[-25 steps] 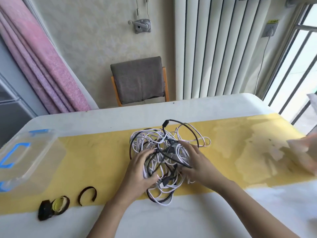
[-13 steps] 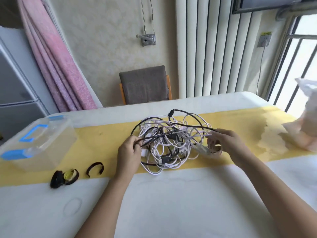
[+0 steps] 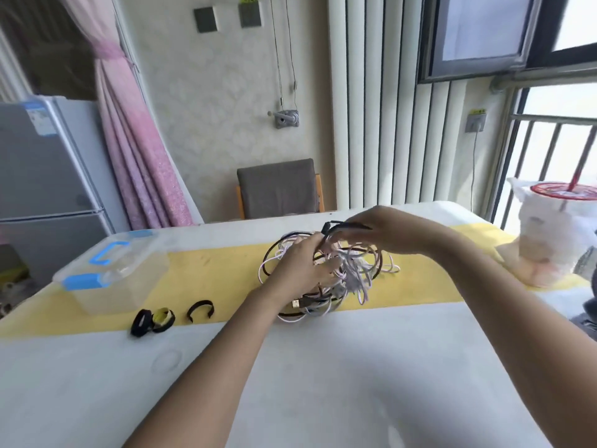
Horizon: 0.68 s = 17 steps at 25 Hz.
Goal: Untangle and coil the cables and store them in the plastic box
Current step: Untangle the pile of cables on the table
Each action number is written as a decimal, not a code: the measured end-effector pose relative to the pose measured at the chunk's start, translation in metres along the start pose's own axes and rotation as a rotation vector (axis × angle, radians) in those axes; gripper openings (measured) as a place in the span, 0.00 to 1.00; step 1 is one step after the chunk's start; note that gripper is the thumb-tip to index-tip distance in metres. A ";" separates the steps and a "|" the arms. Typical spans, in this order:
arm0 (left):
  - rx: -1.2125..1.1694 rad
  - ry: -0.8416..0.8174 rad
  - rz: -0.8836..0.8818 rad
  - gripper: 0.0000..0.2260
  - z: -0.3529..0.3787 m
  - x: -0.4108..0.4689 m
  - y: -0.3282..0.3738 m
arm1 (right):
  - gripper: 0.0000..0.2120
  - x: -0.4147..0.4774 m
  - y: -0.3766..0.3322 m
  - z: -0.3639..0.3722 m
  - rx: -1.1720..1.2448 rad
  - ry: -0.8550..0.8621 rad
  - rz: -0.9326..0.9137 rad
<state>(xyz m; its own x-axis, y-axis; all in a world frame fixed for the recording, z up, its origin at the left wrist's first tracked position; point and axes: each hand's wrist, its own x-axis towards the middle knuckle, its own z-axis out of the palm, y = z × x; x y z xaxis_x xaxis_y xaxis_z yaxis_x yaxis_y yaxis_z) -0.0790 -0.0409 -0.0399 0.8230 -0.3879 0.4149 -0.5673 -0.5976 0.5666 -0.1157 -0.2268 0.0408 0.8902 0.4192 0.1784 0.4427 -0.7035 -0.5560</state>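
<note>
A tangle of white and black cables (image 3: 349,276) lies on the yellow runner (image 3: 219,270) in the middle of the table. My left hand (image 3: 303,263) grips strands on the tangle's left side. My right hand (image 3: 381,232) reaches over the top of the tangle and pinches a black cable end near its plug. The clear plastic box (image 3: 113,273) with blue handle and latches stands shut at the left of the table, apart from both hands.
Black and yellow cable straps (image 3: 153,321) and an open black strap (image 3: 200,310) lie in front of the box. A bagged drink cup (image 3: 555,234) stands at the right edge. The white table (image 3: 323,383) spreads wide before me; a chair (image 3: 277,189) stands behind it.
My head has lifted, so the room fills more of the view. My right hand moved from the tangle's right side up over its top; my left hand shifted further into the cables.
</note>
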 end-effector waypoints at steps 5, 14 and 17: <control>-0.152 0.187 -0.132 0.21 -0.027 0.003 -0.020 | 0.06 0.002 0.015 -0.027 -0.046 0.379 0.165; -1.162 0.646 -0.350 0.16 -0.107 0.026 -0.019 | 0.10 0.021 0.044 -0.010 0.926 0.605 0.376; -1.370 0.703 -0.289 0.16 -0.133 0.046 -0.012 | 0.11 0.037 0.051 -0.009 1.137 0.645 0.412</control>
<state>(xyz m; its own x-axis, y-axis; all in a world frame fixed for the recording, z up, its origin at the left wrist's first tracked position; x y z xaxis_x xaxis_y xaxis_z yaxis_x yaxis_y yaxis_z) -0.0381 0.0423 0.0669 0.9482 0.2490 0.1971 -0.3131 0.6289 0.7117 -0.0596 -0.2523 0.0261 0.9648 -0.2627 0.0086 0.0832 0.2742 -0.9581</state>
